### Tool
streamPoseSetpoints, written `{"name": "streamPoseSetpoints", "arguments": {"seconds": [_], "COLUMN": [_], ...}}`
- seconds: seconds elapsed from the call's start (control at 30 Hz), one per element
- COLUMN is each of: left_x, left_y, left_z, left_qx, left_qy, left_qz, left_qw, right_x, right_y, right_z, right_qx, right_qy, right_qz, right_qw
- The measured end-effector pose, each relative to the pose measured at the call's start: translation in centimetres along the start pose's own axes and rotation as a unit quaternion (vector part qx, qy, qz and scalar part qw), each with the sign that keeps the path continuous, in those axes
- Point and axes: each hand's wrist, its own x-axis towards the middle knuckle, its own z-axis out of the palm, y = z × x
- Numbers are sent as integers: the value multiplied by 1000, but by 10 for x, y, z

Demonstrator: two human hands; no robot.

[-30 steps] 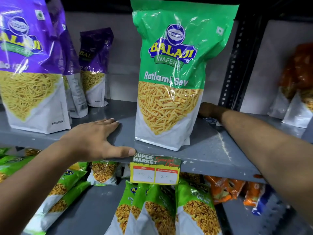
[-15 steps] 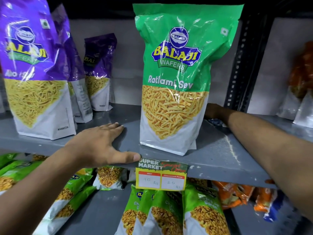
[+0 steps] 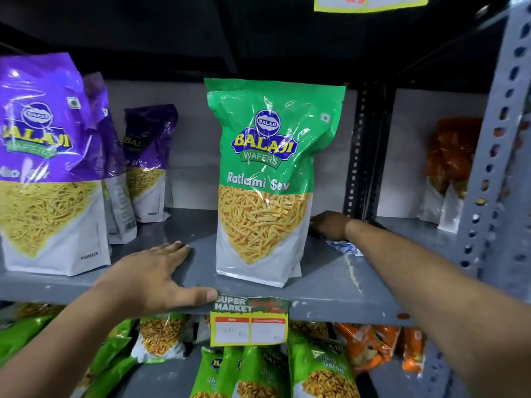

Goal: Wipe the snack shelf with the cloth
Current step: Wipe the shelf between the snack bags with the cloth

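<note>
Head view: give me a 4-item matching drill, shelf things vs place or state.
1. left hand
2. right hand
3. green Ratlami Sev bag
4. price tag

A. hangs from the shelf's front edge
B. on the cloth, beside the green bag
C. flat on the shelf, thumb at the edge
D. stands upright mid-shelf

Pairs: 1-C, 2-B, 3-D, 4-A

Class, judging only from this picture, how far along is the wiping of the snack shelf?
Done: cannot tell; no wiped patch shows. In hand: the right hand presses the cloth on the shelf behind the green packet, while the left hand rests flat. Left: the shelf beneath the green and purple packets.
</note>
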Motion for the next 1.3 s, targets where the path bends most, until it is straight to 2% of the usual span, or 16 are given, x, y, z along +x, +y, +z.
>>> {"name": "streamPoseSetpoints", "arguments": {"seconds": [0.23, 0.5, 0.87, 1.07, 1.23, 1.3], "left_x": [2, -3, -5, -6, -5, -7], "left_y": [3, 3, 8, 7, 5, 4], "left_z": [-2, -8, -9, -7, -7, -7], "left_qx": [1, -3, 0, -4, 2, 5], "left_qy": [-4, -2, -5, 4, 8, 8], "left_qz": [2, -2, -3, 1, -4, -2], "left_qw": [1000, 1000, 1000, 1000, 1000, 1000], "right_x": [-15, -36, -93, -97, -86, -93], "right_y": [-3, -14, -20, -32, -33, -34], "right_z": [-5, -12, -4, -16, -16, -15], "right_qx": [-18, -76, 25, 1, -77, -41], "right_qy": [17, -19, 59, 12, -7, -1], "right_qz": [54, -12, -37, 43, 16, 13], "right_qw": [998, 997, 997, 999, 997, 999]}}
